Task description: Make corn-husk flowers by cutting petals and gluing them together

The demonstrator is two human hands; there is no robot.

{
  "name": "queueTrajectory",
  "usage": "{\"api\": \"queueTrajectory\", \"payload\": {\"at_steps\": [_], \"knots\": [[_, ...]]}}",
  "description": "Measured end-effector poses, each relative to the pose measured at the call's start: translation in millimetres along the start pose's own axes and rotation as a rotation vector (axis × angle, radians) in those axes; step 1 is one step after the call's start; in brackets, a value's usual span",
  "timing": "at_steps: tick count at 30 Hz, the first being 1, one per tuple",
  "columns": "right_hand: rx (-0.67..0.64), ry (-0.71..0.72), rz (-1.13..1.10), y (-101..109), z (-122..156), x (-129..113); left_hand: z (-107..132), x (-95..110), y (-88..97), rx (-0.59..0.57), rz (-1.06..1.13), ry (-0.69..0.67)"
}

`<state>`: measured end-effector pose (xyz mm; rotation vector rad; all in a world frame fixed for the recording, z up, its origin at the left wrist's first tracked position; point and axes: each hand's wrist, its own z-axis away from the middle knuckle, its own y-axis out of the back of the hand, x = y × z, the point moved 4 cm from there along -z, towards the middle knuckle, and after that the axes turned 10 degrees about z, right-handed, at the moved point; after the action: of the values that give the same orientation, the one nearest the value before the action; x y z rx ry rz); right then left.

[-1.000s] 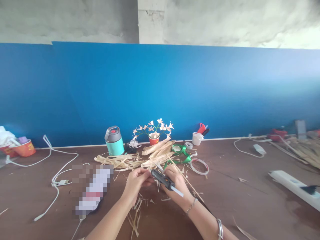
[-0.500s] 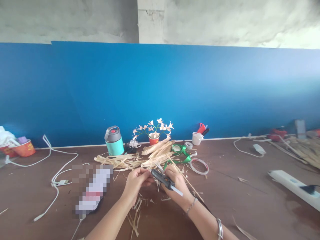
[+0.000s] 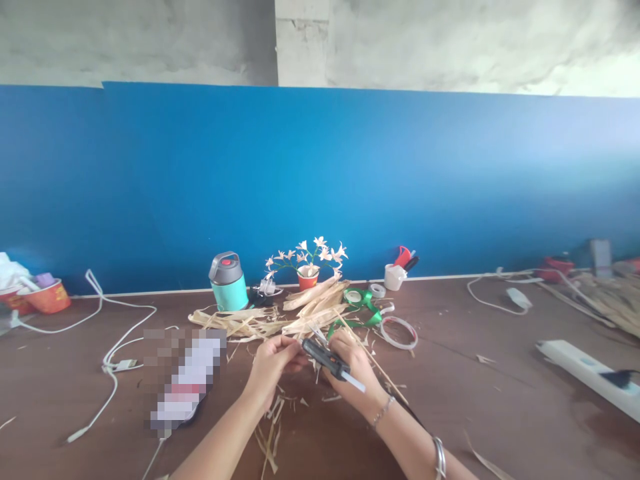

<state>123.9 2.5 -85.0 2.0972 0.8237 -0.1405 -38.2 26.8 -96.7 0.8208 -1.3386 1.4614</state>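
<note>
My right hand is wrapped round a black hot glue gun, its front end pointing left and a white glue stick poking out of its back. Close to the gun's tip, my left hand is closed in a pinch; whatever lies between its fingertips is too small to make out. Just beyond both hands spreads a pile of dried husks. A thin stick slants past my right hand, and husk scraps lie below my left hand.
Behind the husks stand a red pot of pale flowers and a teal flask. Green ribbon, a clear tape ring and a white cup are to the right. A white power strip lies far right, white cables left.
</note>
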Motion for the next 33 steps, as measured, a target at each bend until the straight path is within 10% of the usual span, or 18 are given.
{"api": "queueTrajectory", "payload": {"at_steps": [33], "knots": [[-0.041,-0.089,0.034,5.0,-3.2,-2.4,1.0,2.9,-0.9,0.021,0.013,0.007]]}}
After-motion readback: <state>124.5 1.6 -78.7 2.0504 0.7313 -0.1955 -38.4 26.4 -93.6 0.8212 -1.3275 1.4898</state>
